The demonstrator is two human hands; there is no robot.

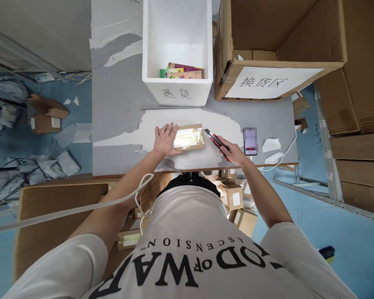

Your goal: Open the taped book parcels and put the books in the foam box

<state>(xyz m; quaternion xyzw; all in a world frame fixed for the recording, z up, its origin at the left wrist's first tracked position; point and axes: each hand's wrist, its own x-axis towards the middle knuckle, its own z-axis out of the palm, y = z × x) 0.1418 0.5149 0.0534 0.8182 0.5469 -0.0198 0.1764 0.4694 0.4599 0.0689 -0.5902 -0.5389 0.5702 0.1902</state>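
A small brown cardboard box (pixel 190 143) lies flat on the white patch of the table, its top glossy with reflected light. My left hand (pixel 166 140) grips its left end, fingertips toward the far edge and thumb along the near edge. To the right of the box, my right hand (pixel 233 152) is closed around a black and red utility knife (pixel 216 141). The knife's tip points up and left, close to the box's right end but apart from it. Part of the handle is hidden in my fingers.
Beyond the box stand a white foam bin (pixel 177 93) with several colourful flat items and a large open carton (pixel 222 79). A phone (pixel 250 141) with a white cable (pixel 286 155) lies right, beside paper scraps (pixel 271 145). Another cable (pixel 112 203) crosses over my left arm.
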